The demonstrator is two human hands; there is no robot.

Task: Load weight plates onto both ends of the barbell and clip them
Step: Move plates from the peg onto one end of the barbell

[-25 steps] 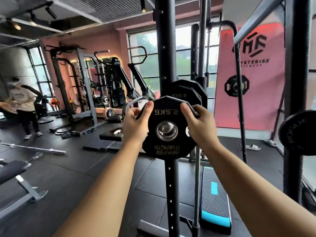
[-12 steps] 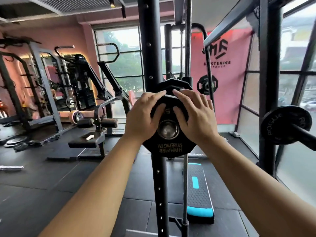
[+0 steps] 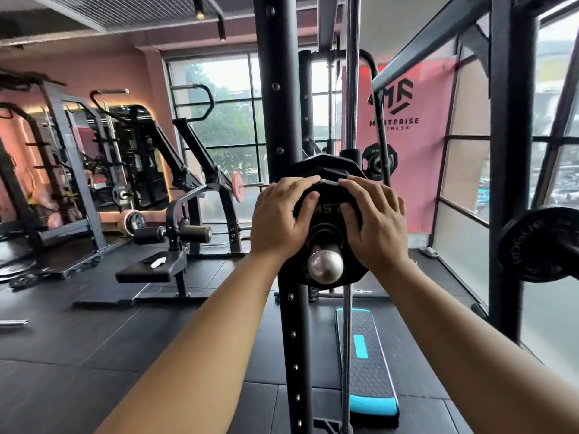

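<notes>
I am looking down both forearms at a small black weight plate point(image 3: 326, 211) that is sitting on the chrome end of a bar point(image 3: 325, 266), the rounded steel tip sticking out toward me through the plate's centre hole. My left hand point(image 3: 280, 219) is lying flat and spread against the left half of the plate's face, fingers reaching up over its top edge, thumb angling in toward the hub. My right hand point(image 3: 377, 222) is doing the same on the right half, palm pressed on, fingers laid over the upper rim. Neither hand is curling round anything; both are open and pushing flat on the plate. Just behind this plate a second, similar black plate point(image 3: 326, 167) is showing above my fingertips, on the same bar. The black rack upright point(image 3: 279, 120) with its row of holes is standing directly behind the plates and running from top to bottom of my view, with a thin chrome guide rod point(image 3: 351, 89) just to its right. At the far right another black plate marked ROGUE point(image 3: 539, 244) is sitting on a separate bar, well apart from my hands. On the dark rubber floor below, a black and teal step platform point(image 3: 368, 364) is lying beside the upright's base. I cannot see any clip on the bar.
</notes>
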